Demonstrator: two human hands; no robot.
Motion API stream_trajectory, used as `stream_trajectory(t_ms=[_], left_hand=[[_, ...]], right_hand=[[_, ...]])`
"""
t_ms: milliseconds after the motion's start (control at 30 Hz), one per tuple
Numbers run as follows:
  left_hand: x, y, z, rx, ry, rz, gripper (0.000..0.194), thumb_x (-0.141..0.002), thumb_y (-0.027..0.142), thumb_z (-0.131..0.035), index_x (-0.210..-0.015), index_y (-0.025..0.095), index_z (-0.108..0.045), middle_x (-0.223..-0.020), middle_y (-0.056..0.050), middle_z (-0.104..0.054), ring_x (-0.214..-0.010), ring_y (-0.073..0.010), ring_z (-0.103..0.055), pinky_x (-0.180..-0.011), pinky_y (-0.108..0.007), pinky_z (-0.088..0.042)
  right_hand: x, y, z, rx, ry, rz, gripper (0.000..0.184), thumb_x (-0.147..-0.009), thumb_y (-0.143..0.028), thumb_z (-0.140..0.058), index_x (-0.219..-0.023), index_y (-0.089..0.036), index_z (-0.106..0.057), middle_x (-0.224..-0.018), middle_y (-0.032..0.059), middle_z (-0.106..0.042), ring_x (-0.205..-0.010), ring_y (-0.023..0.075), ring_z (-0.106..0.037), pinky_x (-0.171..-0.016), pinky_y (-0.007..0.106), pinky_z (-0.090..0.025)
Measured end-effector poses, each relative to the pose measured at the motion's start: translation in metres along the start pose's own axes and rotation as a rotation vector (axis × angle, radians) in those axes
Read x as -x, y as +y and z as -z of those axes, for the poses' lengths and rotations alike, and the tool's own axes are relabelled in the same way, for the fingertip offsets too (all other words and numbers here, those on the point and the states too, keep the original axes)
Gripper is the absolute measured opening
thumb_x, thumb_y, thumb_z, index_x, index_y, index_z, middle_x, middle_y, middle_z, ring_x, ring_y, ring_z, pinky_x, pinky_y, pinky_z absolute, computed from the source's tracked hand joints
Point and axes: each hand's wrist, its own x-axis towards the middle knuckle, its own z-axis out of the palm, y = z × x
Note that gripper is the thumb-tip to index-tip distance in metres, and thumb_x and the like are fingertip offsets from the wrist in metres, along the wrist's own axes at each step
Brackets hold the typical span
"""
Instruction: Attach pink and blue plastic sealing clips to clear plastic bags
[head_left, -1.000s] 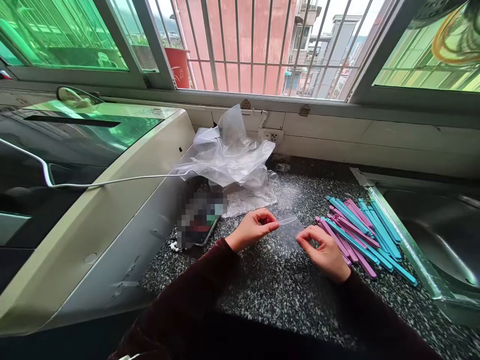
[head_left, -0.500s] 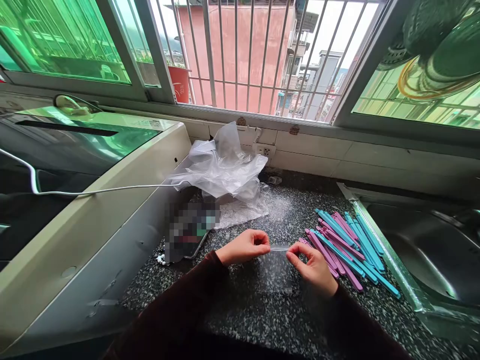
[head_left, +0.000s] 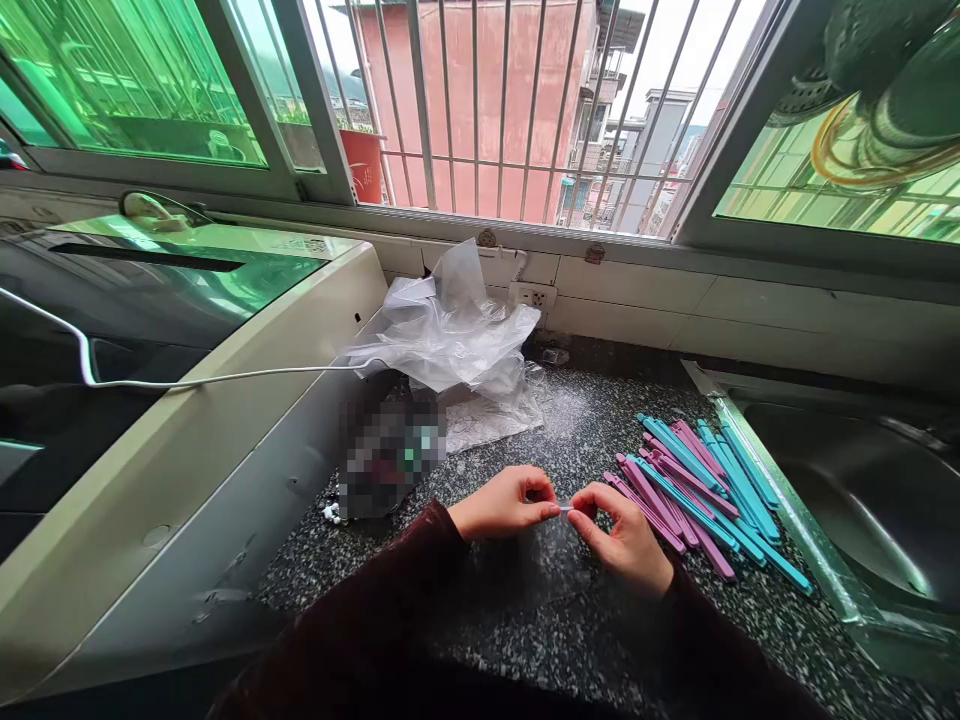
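Between my two hands is a small clear plastic bag (head_left: 559, 550), hard to see against the speckled counter. My left hand (head_left: 511, 503) pinches its top edge from the left, thumb against forefinger. My right hand (head_left: 621, 530) pinches the same edge from the right, the fingertips close to those of the left. Just beyond my right hand lies a loose pile of pink and blue plastic sticks (head_left: 694, 490), which look like flat bag-sealing clips. The bag's lower part is nearly invisible, and I cannot tell whether anything is inside.
Crumpled clear plastic bags (head_left: 457, 330) are heaped at the back by the wall socket (head_left: 534, 297). A phone (head_left: 390, 465), partly blurred out, lies left of my hands. A white cable (head_left: 225, 378) crosses the appliance (head_left: 300, 330). At right is a metal sink (head_left: 847, 480).
My hands have come closer together, the left one moving right, so less of the bag's top edge shows between them. The view has shifted slightly.
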Motion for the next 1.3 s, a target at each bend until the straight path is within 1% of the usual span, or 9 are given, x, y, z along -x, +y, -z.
stream_trajectory(t_ms=[300,433,600,700,833,933,1033,1133,1300], left_hand=[[0.000,-0.001,-0.001,-0.084,0.029,-0.106,0.013,-0.074,0.028,-0.063,-0.071,0.015,-0.063,-0.071,-0.002,-0.059,-0.069,-0.0130,-0.051,-0.065,-0.024,-0.039],[-0.001,-0.001,-0.001,-0.107,0.057,-0.141,0.011,-0.075,0.024,-0.062,-0.068,0.015,-0.062,-0.068,-0.002,-0.056,-0.069,-0.0131,-0.050,-0.065,-0.024,-0.039],[-0.001,-0.001,0.001,-0.071,0.158,-0.142,0.014,-0.078,0.023,-0.058,-0.066,0.015,-0.059,-0.069,-0.003,-0.057,-0.070,-0.0136,-0.051,-0.067,-0.025,-0.040],[-0.001,-0.001,0.002,-0.032,0.186,-0.122,0.016,-0.078,0.025,-0.057,-0.066,0.015,-0.057,-0.069,-0.003,-0.057,-0.069,-0.0133,-0.050,-0.067,-0.026,-0.040],[0.000,-0.001,0.001,0.003,0.111,-0.092,0.017,-0.073,0.027,-0.062,-0.064,0.014,-0.056,-0.066,-0.001,-0.053,-0.065,-0.0115,-0.047,-0.059,-0.023,-0.037],[-0.001,-0.001,-0.001,0.052,0.111,-0.068,0.020,-0.073,0.027,-0.061,-0.060,0.013,-0.056,-0.064,0.000,-0.049,-0.061,-0.0100,-0.044,-0.057,-0.022,-0.035],[-0.003,-0.003,-0.001,0.111,0.223,0.002,0.022,-0.073,0.028,-0.059,-0.058,0.013,-0.055,-0.062,0.001,-0.048,-0.059,-0.0093,-0.042,-0.056,-0.022,-0.034],[-0.005,-0.008,0.002,0.189,0.355,0.093,0.023,-0.073,0.031,-0.058,-0.059,0.013,-0.053,-0.059,0.002,-0.047,-0.058,-0.0091,-0.040,-0.055,-0.022,-0.033],[-0.007,-0.013,0.004,0.233,0.404,0.165,0.025,-0.070,0.036,-0.058,-0.060,0.013,-0.053,-0.058,0.002,-0.048,-0.056,-0.0088,-0.040,-0.054,-0.022,-0.032]], right_hand=[[0.002,0.003,-0.001,0.072,0.026,0.048,0.017,-0.082,-0.026,-0.052,-0.067,-0.020,-0.057,-0.063,0.0031,-0.059,-0.062,0.0159,-0.054,-0.058,0.028,-0.043],[0.002,0.002,-0.001,0.075,0.028,0.062,0.017,-0.082,-0.026,-0.052,-0.067,-0.020,-0.056,-0.063,0.0028,-0.059,-0.062,0.0157,-0.054,-0.058,0.029,-0.043],[0.002,0.004,-0.001,0.080,0.025,0.051,0.014,-0.082,-0.025,-0.052,-0.069,-0.020,-0.057,-0.063,0.0022,-0.058,-0.062,0.0152,-0.054,-0.058,0.028,-0.043],[0.003,0.005,-0.002,0.097,0.020,0.070,0.017,-0.083,-0.023,-0.048,-0.067,-0.020,-0.054,-0.062,0.0019,-0.057,-0.061,0.0147,-0.053,-0.057,0.028,-0.042],[0.003,0.003,-0.003,0.104,0.006,0.102,0.019,-0.084,-0.022,-0.047,-0.065,-0.019,-0.052,-0.061,0.0018,-0.055,-0.060,0.0143,-0.052,-0.056,0.026,-0.041],[0.003,0.002,-0.003,0.094,-0.012,0.086,0.019,-0.083,-0.023,-0.048,-0.065,-0.019,-0.052,-0.061,0.0016,-0.055,-0.060,0.0140,-0.052,-0.055,0.026,-0.041],[0.003,0.003,-0.002,0.094,-0.032,0.051,0.018,-0.083,-0.027,-0.051,-0.067,-0.019,-0.054,-0.061,0.0015,-0.056,-0.059,0.0139,-0.052,-0.055,0.026,-0.041],[0.004,0.005,-0.003,0.120,-0.027,0.026,0.022,-0.084,-0.028,-0.050,-0.063,-0.019,-0.052,-0.059,0.0012,-0.055,-0.058,0.0135,-0.051,-0.054,0.026,-0.040],[0.005,0.011,-0.005,0.150,0.012,0.008,0.027,-0.086,-0.029,-0.045,-0.063,-0.018,-0.053,-0.059,0.0016,-0.055,-0.057,0.0133,-0.051,-0.055,0.025,-0.039]])
